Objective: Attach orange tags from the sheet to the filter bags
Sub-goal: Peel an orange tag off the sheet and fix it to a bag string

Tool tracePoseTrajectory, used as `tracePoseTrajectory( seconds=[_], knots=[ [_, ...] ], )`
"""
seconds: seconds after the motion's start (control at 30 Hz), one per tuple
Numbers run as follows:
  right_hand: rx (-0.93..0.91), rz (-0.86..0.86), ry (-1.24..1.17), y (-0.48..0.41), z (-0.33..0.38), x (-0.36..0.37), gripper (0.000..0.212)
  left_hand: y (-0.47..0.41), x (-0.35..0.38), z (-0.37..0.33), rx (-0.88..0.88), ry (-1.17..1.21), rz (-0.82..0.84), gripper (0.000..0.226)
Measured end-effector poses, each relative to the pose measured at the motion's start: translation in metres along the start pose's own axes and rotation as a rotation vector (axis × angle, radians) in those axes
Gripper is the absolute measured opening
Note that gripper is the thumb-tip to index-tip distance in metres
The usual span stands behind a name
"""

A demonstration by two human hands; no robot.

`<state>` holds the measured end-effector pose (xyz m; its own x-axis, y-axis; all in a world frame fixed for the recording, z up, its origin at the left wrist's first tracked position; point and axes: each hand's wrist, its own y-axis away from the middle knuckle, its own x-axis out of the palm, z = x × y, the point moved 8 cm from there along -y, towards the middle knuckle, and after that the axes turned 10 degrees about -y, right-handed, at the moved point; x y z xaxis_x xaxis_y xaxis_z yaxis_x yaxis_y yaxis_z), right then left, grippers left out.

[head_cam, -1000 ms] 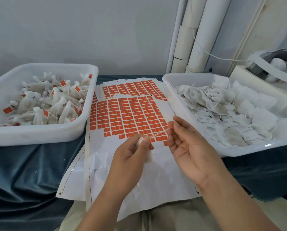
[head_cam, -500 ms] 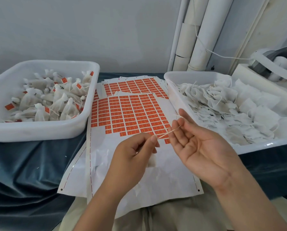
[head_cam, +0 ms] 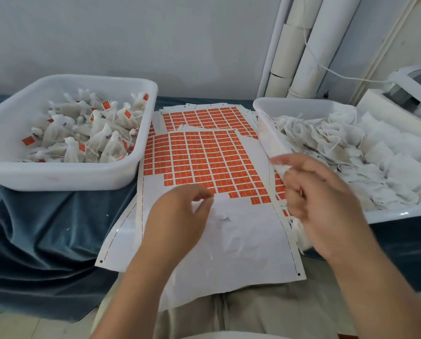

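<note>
My left hand (head_cam: 180, 223) pinched a filter bag (head_cam: 220, 216) over the sheet (head_cam: 248, 248), presumably keeping tags (head_cam: 199, 155) within reach. My right hand (head_cam: 324, 204) was blurred, so I could not tell its fingers' state.

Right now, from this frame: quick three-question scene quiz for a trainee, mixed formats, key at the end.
1. Multiple choice: what lies between the left tub and the right tub? A) sheet B) scissors C) cup
2. True or false: the tagged bags lie in the left tub.
3. Fill in: the untagged bags lie in the ___ tub.
Key: 1 A; 2 true; 3 right.
</note>
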<state>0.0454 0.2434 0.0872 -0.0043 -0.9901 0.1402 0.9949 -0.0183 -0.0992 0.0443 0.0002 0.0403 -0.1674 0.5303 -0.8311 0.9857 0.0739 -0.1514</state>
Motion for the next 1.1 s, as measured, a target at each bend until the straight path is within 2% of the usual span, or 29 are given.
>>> tracePoseTrajectory(
  seconds=[0.1,0.17,0.23,0.3,0.47,0.6,0.73,0.8,0.93,1.0,1.1],
  knots=[
    [-0.117,-0.02,0.672,-0.002,-0.017,0.01,0.029,0.007,0.024,-0.018,0.096,-0.093,0.01,0.026],
    [-0.2,0.006,1.002,-0.005,-0.029,0.02,0.026,0.011,0.037,-0.029,0.189,-0.169,-0.019,0.044],
    [-0.188,0.03,1.165,-0.008,-0.045,0.024,0.033,0.013,0.045,-0.033,0.229,-0.254,-0.039,0.054],
    [-0.155,0.035,1.252,-0.011,-0.058,0.022,0.039,0.012,0.047,-0.031,0.23,-0.292,-0.058,0.055],
    [-0.239,0.032,1.326,-0.015,-0.059,0.016,0.024,0.01,0.045,-0.027,0.207,-0.234,-0.104,0.048],
    [-0.227,0.022,1.332,-0.015,-0.059,0.014,0.026,0.013,0.041,-0.029,0.196,-0.191,-0.139,0.035],
    [-0.021,0.005,1.196,-0.023,-0.064,-0.003,0.043,0.018,0.033,-0.029,0.24,-0.163,-0.191,0.02],
    [0.055,0.012,1.096,-0.026,-0.065,-0.008,0.044,0.019,0.029,-0.03,0.304,-0.142,-0.234,0.018],
    [0.116,0.039,1.051,-0.025,-0.064,-0.014,0.04,0.025,0.018,-0.035,0.444,-0.085,-0.407,0.011],
    [0.151,0.067,1.013,-0.025,-0.063,-0.015,0.046,0.028,0.01,-0.034,0.483,-0.078,-0.507,0.013],
    [0.179,0.108,0.85,-0.024,-0.059,-0.01,0.045,0.032,-0.001,-0.03,0.529,-0.088,-0.601,0.018]
  ],
)
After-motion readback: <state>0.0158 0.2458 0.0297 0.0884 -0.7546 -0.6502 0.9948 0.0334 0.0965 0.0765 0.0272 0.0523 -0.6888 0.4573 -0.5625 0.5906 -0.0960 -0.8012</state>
